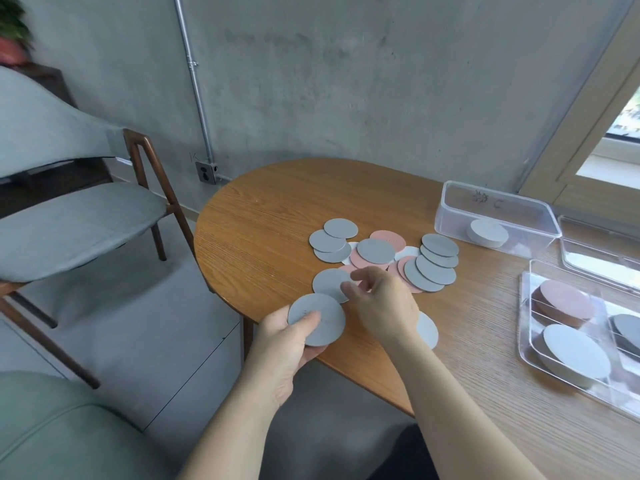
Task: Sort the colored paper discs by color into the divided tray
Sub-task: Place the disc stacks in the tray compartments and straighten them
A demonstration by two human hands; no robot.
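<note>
My left hand point(282, 344) holds a grey disc point(320, 318) at the table's near edge, thumb on top. Just to its right my right hand point(382, 303) hovers with fingers loosely curled over another grey disc point(329, 284) lying on the table; I cannot tell if it touches it. Behind lies a loose pile of grey discs point(434, 268), pink discs point(388, 236) and white ones. A pale disc point(427, 329) peeks from under my right wrist. The clear divided tray point(526, 355) at right holds a pink stack point(566, 303), a light grey stack point(576, 353) and a darker grey stack point(628, 329).
A clear plastic box point(450, 206) with a white disc stack point(488, 232) stands at the back right, and a clear lid point(568, 251) lies beside it. A grey chair point(79, 226) stands left of the round wooden table point(266, 216). The concrete wall runs behind.
</note>
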